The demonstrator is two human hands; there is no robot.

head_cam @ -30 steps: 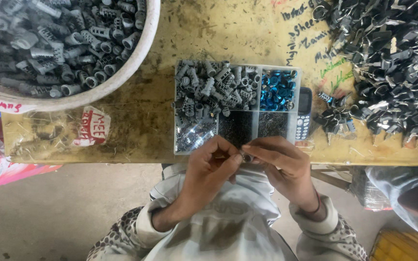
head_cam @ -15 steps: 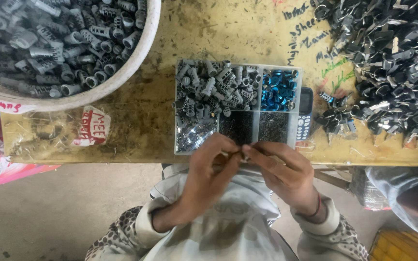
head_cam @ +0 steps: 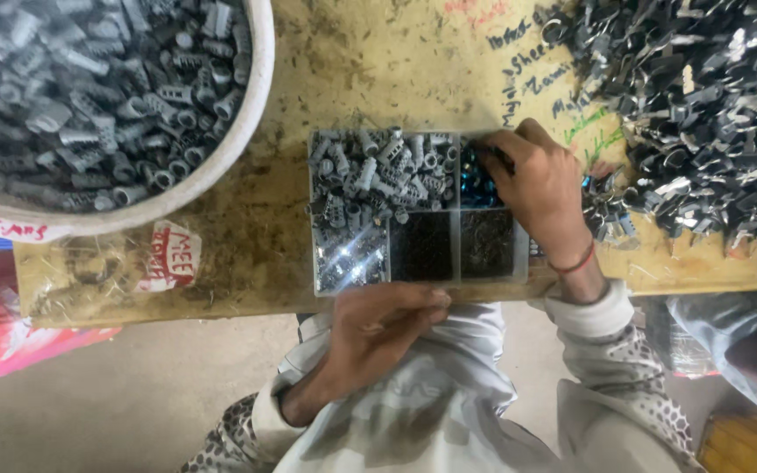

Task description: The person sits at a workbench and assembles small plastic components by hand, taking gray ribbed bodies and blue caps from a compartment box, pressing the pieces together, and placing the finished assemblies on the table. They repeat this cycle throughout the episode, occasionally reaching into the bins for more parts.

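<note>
Blue metal bits (head_cam: 477, 186) fill the top right compartment of the clear divided box (head_cam: 326, 263), and my right hand (head_cam: 538, 188) lies over that compartment with its fingertips (head_cam: 482, 151) bunched down among them; whether they pinch one I cannot tell, since the hand hides the tips. Grey plastic plugs (head_cam: 378, 171) heap the wide compartment just beside it on the left, small shiny pieces lie in the lower left one, and the two lower right compartments hold dark fine parts. My left hand (head_cam: 378, 328) rests at the near edge of the wooden bench (head_cam: 247, 236), just below the box, fingers curled narrowly together, thumb against forefinger; what they hold, if anything, is too small to see. At far left stands a white tub (head_cam: 256, 105) of grey plugs, and at right a pile of dark metal clips (head_cam: 703, 105).
</note>
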